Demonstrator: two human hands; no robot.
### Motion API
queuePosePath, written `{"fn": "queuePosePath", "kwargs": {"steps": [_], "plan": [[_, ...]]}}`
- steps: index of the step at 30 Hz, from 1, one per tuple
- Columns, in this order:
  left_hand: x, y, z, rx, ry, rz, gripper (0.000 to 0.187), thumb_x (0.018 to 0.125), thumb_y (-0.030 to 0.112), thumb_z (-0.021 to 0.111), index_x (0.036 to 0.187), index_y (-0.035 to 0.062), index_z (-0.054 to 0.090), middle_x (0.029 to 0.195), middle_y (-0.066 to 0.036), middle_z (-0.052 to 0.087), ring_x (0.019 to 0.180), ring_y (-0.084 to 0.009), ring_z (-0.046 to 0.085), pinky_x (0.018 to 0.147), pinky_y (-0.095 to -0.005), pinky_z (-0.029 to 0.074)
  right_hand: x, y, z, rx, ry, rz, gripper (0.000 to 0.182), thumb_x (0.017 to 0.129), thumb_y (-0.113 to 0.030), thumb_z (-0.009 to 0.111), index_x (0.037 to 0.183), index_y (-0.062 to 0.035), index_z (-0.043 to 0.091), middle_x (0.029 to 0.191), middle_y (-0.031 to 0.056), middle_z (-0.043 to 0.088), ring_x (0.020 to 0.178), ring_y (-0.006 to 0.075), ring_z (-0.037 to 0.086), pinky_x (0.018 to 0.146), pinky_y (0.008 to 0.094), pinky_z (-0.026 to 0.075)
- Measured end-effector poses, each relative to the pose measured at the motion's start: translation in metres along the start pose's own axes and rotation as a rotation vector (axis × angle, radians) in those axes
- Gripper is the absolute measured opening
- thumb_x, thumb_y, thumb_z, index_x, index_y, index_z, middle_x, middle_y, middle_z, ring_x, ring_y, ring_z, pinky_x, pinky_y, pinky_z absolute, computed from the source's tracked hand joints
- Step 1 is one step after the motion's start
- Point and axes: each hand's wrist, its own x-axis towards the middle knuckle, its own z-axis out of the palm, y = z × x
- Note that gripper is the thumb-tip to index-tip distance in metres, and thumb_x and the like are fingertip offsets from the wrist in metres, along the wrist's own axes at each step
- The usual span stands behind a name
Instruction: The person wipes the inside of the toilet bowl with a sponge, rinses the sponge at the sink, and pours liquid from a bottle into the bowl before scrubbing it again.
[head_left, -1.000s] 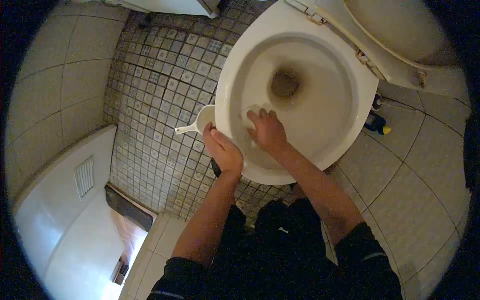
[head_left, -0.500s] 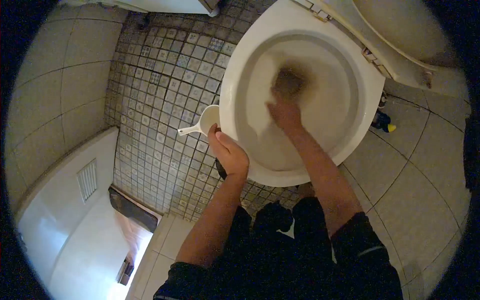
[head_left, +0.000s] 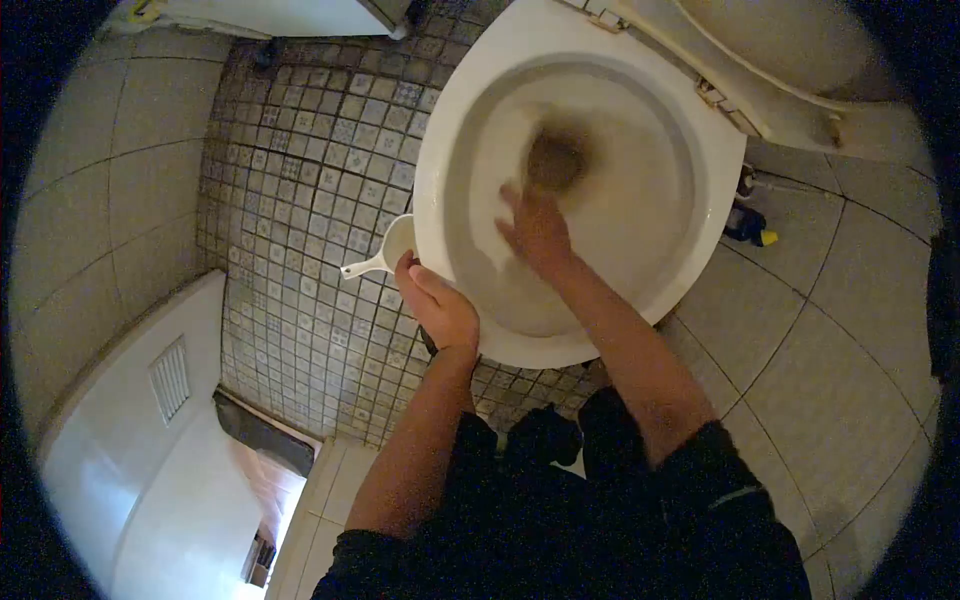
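Observation:
A white toilet bowl [head_left: 432,200] with its lid and seat raised lies before me. Over the inside of the bowl is my right hand [head_left: 537,228], its fingers spread and holding nothing, just short of the dark, murky drain area [head_left: 558,158]. My left hand [head_left: 440,305] is bent against the bowl's left outer side. Its fingers are curled onto the edge of a white dipper [head_left: 397,242], whose handle points left. Part of the dipper is hidden by the fingers and the bowl's rim.
Raised seat and lid [head_left: 790,60] stand at the upper right. On the floor right of the bowl is a dark bottle with a yellow cap [head_left: 768,238]. Patterned mosaic tiles [head_left: 310,200] cover the floor at left. A white door with a vent [head_left: 170,380] is lower left.
The view has shifted slightly, so the bowl and hands appear a little further left. My right hand's fingers have spread further apart. The left hand stays at the dipper.

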Motion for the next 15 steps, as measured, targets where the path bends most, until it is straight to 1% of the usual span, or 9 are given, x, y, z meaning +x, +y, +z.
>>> {"fn": "queuePosePath", "kwargs": {"steps": [1, 2, 4, 6, 8, 11, 12, 14, 15], "plan": [[0.001, -0.006, 0.0, 0.03, 0.009, 0.025, 0.041, 0.089, 0.026, 0.026, 0.11, -0.0071, 0.039, 0.105, -0.024, 0.044, 0.097, -0.0345, 0.043, 0.086, -0.038, 0.033, -0.02, -0.004, -0.006, -0.082, -0.158, -0.14, 0.044, 0.074, -0.025, 0.057, 0.113, -0.0092, 0.046, 0.102, 0.0166, 0.052, 0.098, 0.0356, 0.047, 0.083, 0.0438, 0.041], [-0.001, -0.009, 0.001, 0.059, 0.019, 0.045, 0.041, 0.089, 0.025, 0.026, 0.11, -0.0071, 0.039, 0.105, -0.025, 0.044, 0.096, -0.035, 0.043, 0.086, -0.0382, 0.033, -0.032, -0.003, -0.021, -0.091, -0.16, -0.145, 0.044, 0.074, -0.025, 0.057, 0.113, -0.0092, 0.046, 0.102, 0.0166, 0.052, 0.098, 0.0356, 0.047, 0.083, 0.0438, 0.041], [-0.003, -0.001, 0.0, 0.07, 0.023, 0.021, 0.04, 0.089, 0.025, 0.027, 0.109, -0.0074, 0.04, 0.104, -0.025, 0.044, 0.097, -0.0356, 0.043, 0.086, -0.0385, 0.033, -0.047, 0.003, -0.059, -0.131, -0.554, -0.065, 0.045, 0.074, -0.025, 0.055, 0.115, -0.0109, 0.045, 0.103, 0.0162, 0.052, 0.098, 0.0377, 0.046, 0.083, 0.0446, 0.041], [-0.003, 0.001, -0.002, 0.094, 0.035, 0.001, 0.04, 0.089, 0.024, 0.027, 0.109, -0.0077, 0.04, 0.104, -0.025, 0.044, 0.097, -0.0362, 0.043, 0.086, -0.0388, 0.033, -0.03, 0.032, -0.05, -0.252, -0.455, -0.026, 0.047, 0.074, -0.025, 0.055, 0.118, -0.0156, 0.042, 0.106, 0.0166, 0.049, 0.096, 0.0393, 0.046, 0.082, 0.0446, 0.043], [-0.001, -0.006, 0.001, 0.099, 0.059, 0.069, 0.04, 0.089, 0.024, 0.028, 0.109, -0.0082, 0.04, 0.104, -0.026, 0.044, 0.096, -0.0365, 0.043, 0.086, -0.0395, 0.033, 0.005, 0.078, -0.039, -0.425, -0.475, 0.163, 0.049, 0.074, -0.025, 0.056, 0.119, -0.0161, 0.04, 0.105, 0.0178, 0.048, 0.094, 0.038, 0.047, 0.081, 0.0447, 0.043], [-0.001, -0.003, 0.0, 0.151, 0.051, 0.107, 0.041, 0.088, 0.024, 0.029, 0.11, -0.0087, 0.04, 0.104, -0.026, 0.044, 0.096, -0.0367, 0.043, 0.086, -0.04, 0.033, -0.001, 0.053, -0.048, -0.256, -0.437, 0.083, 0.046, 0.073, -0.023, 0.056, 0.117, -0.0152, 0.043, 0.1, 0.0168, 0.05, 0.089, 0.0371, 0.049, 0.077, 0.045, 0.044], [-0.003, -0.005, 0.0, 0.149, 0.053, 0.092, 0.041, 0.088, 0.024, 0.029, 0.11, -0.0087, 0.04, 0.104, -0.026, 0.044, 0.096, -0.0367, 0.043, 0.086, -0.04, 0.033, -0.015, 0.048, -0.05, -0.265, -0.45, 0.08, 0.046, 0.073, -0.023, 0.056, 0.117, -0.0152, 0.043, 0.1, 0.0168, 0.05, 0.089, 0.0371, 0.049, 0.077, 0.045, 0.044], [0.0, -0.005, 0.001, 0.113, 0.064, 0.103, 0.041, 0.088, 0.025, 0.029, 0.11, -0.008, 0.04, 0.104, -0.026, 0.045, 0.094, -0.0371, 0.043, 0.085, -0.0407, 0.033, -0.037, 0.039, -0.056, -0.309, -0.394, -0.035, 0.041, 0.074, -0.02, 0.054, 0.113, -0.0125, 0.046, 0.093, 0.0156, 0.053, 0.083, 0.035, 0.051, 0.074, 0.0442, 0.045], [0.0, 0.0, 0.003, 0.101, 0.076, 0.099, 0.041, 0.088, 0.025, 0.029, 0.11, -0.008, 0.04, 0.104, -0.026, 0.045, 0.094, -0.0371, 0.043, 0.085, -0.0407, 0.033, -0.031, 0.057, -0.051, -0.322, -0.391, -0.046, 0.041, 0.074, -0.02, 0.054, 0.113, -0.0125, 0.046, 0.093, 0.0156, 0.053, 0.083, 0.035, 0.051, 0.074, 0.0442, 0.045]]}}
